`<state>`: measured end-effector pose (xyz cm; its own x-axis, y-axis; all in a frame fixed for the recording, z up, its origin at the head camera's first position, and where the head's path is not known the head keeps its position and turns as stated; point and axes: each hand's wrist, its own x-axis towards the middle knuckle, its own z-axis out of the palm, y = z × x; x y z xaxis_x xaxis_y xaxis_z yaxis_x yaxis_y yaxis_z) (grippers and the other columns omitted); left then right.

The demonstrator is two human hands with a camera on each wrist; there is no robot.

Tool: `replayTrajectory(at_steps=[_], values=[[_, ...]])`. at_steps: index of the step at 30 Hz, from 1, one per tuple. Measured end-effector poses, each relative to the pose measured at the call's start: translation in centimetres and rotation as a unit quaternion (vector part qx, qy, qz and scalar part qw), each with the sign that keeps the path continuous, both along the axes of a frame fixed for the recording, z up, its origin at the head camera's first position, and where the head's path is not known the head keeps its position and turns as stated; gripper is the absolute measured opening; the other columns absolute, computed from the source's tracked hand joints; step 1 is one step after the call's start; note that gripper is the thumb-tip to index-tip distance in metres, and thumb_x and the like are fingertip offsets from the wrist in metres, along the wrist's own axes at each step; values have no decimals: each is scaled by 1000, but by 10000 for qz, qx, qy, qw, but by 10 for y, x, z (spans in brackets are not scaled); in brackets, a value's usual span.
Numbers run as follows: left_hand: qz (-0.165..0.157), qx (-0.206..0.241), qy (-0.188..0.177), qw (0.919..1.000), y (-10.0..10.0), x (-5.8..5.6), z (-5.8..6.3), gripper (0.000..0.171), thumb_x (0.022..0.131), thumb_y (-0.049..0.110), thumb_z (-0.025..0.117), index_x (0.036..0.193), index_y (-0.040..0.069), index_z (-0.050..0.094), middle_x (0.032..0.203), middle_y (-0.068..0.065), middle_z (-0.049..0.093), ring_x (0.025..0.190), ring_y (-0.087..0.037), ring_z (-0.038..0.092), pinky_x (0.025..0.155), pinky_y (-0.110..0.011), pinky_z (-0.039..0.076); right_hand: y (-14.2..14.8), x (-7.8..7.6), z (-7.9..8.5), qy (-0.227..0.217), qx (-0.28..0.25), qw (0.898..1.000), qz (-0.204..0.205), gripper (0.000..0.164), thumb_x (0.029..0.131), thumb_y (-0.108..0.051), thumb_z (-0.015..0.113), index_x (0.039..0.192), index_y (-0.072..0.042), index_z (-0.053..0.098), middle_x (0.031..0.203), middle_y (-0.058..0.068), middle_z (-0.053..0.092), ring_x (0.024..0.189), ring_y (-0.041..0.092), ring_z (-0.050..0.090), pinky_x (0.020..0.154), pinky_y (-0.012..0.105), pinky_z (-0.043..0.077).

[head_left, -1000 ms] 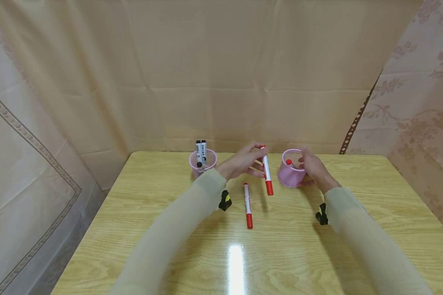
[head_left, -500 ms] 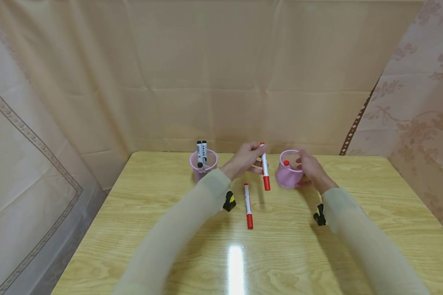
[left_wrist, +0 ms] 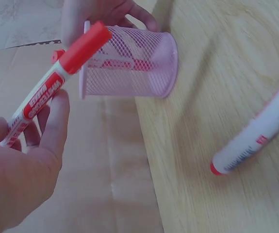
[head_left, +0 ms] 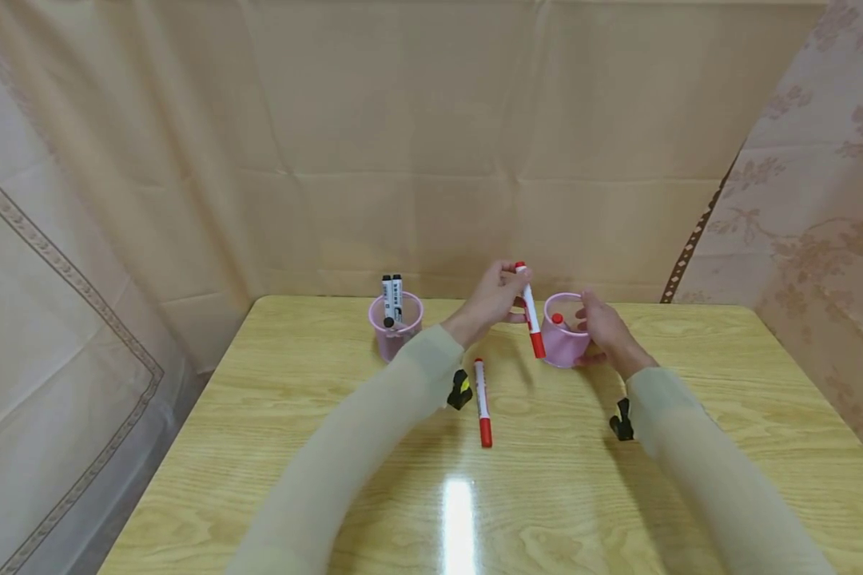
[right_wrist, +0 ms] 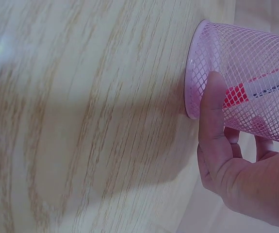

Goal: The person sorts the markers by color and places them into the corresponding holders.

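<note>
My left hand pinches a red-and-white marker between thumb and fingers, its red cap tilted down. The marker is just left of a pink mesh pen holder, apart from the table. My right hand grips that holder at its right side; in the right wrist view one finger lies along the mesh. Another red marker stands inside the holder, seen through the mesh. A further red marker lies on the table below my left hand, and shows partly in the left wrist view.
A second pink pen holder stands to the left, holding several black-capped markers. Both holders are near the far edge of the wooden table, with a beige curtain behind.
My left hand has moved right and slightly up with the marker, bringing it close to the right pen holder. My right hand and that holder shifted slightly left, then stayed put.
</note>
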<state>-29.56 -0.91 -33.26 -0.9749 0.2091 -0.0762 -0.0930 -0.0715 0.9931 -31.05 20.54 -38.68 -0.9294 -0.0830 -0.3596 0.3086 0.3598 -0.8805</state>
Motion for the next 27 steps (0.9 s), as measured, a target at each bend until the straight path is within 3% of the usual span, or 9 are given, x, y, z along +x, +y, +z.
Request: replayTrajectory(at_steps=[6,11,18,27], values=[[509,325,257,9978,14,-3,5,26,106,21,58,127,9,49,98,-4,56,76,-21,61,75,-45,62,1,0,1,-35,90,10000,4,95,101,-69,11,153,10,25,155,35,25,134,51,37,76,51,61],[849,424,339,9949,23,-3,10,21,106,23,58,122,12,52,96,-4,57,77,-22,62,73,-44,62,2,0,2,-51,77,10000,18,96,101,-69,10,153,9,25,155,36,25,133,51,37,76,51,61],[1025,649,553,9911,29,-4,17,20,105,22,58,121,12,52,96,-3,55,80,-27,62,72,-45,62,0,2,2,-52,-25,10000,-10,95,101,-69,11,153,9,25,154,35,26,134,49,35,75,51,61],[1411,863,749,9834,36,-5,21,20,105,22,59,121,12,52,94,-1,53,79,-21,61,74,-50,61,0,3,1,-8,-52,10000,-21,98,100,-71,11,153,10,25,153,36,26,130,48,38,77,51,61]])
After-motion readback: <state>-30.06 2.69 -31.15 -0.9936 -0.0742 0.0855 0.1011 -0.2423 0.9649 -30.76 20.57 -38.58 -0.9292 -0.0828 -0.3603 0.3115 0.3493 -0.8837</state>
